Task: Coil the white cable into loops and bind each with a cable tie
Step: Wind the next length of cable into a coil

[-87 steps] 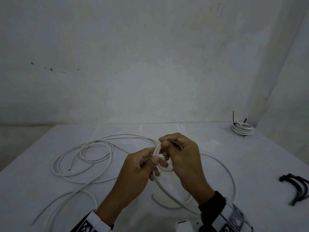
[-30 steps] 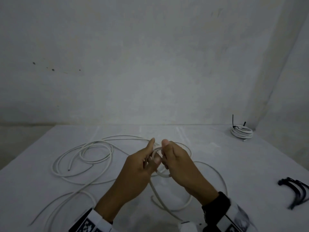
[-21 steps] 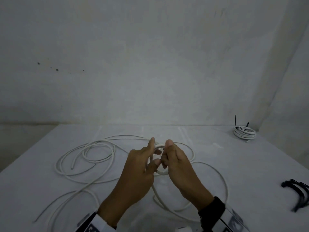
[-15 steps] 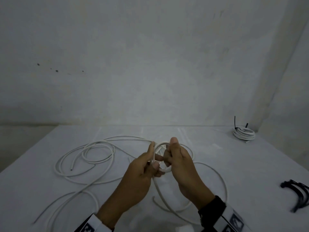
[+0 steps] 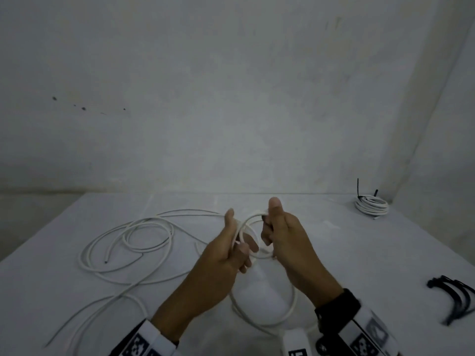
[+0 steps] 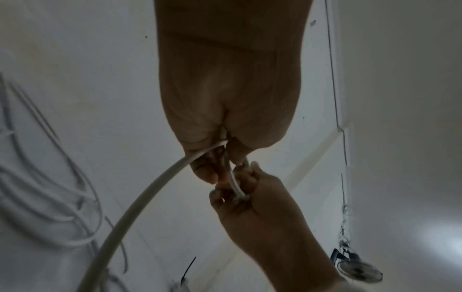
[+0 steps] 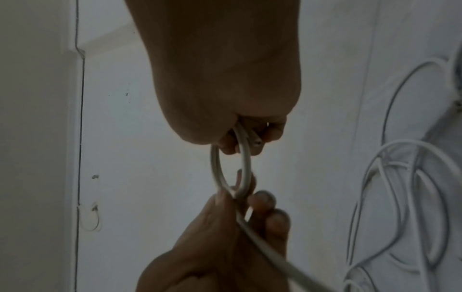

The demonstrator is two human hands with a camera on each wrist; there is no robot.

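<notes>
Head view: left hand (image 5: 226,250) and right hand (image 5: 285,240) were both closed on the white cable (image 5: 253,219), pinching opposite sides of 1 small loop held above the counter (image 5: 359,253). Most of the cable lay uncoiled on the counter to the left (image 5: 144,235), more slack hung below the hands. 1 finished coil (image 5: 371,205) sat at the far right corner, already bound with a black tie. Spare cable ties (image 5: 455,296) lay untouched at the right edge. Judgement: 1 bundle done, this 1 barely started, tie not yet picked up.

Left wrist view: left hand (image 6: 225,98) gripped the cable (image 6: 150,193) where it ran into the palm; right hand (image 6: 257,203) pinched the loop just beyond.

Right wrist view: right hand (image 7: 225,89) held the top of the loop (image 7: 246,158), cut end sticking out by the fingers; left hand (image 7: 220,237) clamped the crossing at the bottom. Only about 1 turn showed, so nearly all the winding was left.
</notes>
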